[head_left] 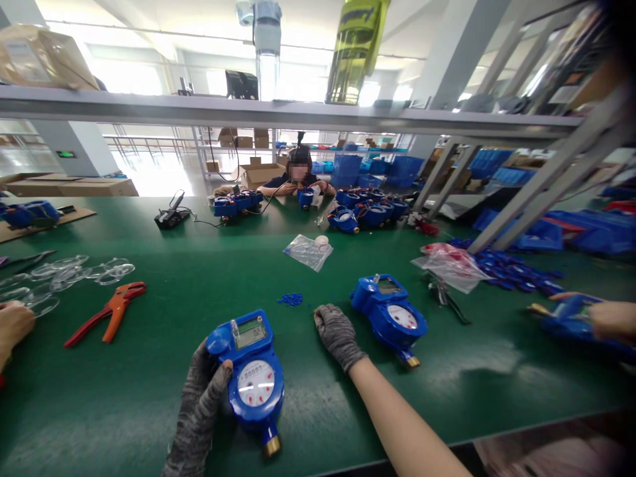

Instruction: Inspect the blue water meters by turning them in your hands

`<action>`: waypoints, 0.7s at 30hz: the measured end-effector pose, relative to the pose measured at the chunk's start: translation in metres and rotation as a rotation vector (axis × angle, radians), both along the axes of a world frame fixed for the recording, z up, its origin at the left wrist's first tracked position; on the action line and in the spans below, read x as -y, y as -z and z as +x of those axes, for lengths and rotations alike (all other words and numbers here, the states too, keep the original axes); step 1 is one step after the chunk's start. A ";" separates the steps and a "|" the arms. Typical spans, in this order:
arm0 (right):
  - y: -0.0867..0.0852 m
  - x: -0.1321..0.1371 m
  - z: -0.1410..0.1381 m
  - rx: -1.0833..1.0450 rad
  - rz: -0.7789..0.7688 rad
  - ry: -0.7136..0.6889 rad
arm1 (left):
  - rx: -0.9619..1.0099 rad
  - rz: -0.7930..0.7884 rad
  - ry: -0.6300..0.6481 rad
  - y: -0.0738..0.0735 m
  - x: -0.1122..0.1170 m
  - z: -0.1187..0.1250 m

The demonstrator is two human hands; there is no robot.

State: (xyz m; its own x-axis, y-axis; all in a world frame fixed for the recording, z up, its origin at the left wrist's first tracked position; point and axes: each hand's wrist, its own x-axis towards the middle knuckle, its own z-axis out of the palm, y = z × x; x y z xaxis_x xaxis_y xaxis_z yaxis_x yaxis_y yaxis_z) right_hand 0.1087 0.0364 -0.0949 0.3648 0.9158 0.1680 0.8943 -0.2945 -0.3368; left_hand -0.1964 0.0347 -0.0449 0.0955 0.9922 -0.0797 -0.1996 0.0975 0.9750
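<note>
My left hand [199, 394], in a grey glove with bare fingertips, grips a blue water meter [256, 377] by its left side. The meter has a small display at its top, a round white dial and a brass pipe end toward me. My right hand [340, 336], gloved alike, rests on the table with its fingers curled; what they hold, if anything, is hidden. Just left of its fingertips lies a small heap of tiny blue pieces [291, 299]. A second blue water meter [390, 315] stands just right of my right hand.
Red-handled cutters [116, 311] and clear rings [67, 271] lie left, near another person's hand [14, 324]. Pliers [444, 298] and blue parts [511, 268] are right, where a co-worker's hand [613, 321] holds a meter. Across the green table [238, 265] sits a person behind more meters.
</note>
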 end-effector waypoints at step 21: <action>0.006 0.002 0.027 -0.357 0.052 -0.066 | -0.014 0.060 -0.057 -0.002 0.003 0.004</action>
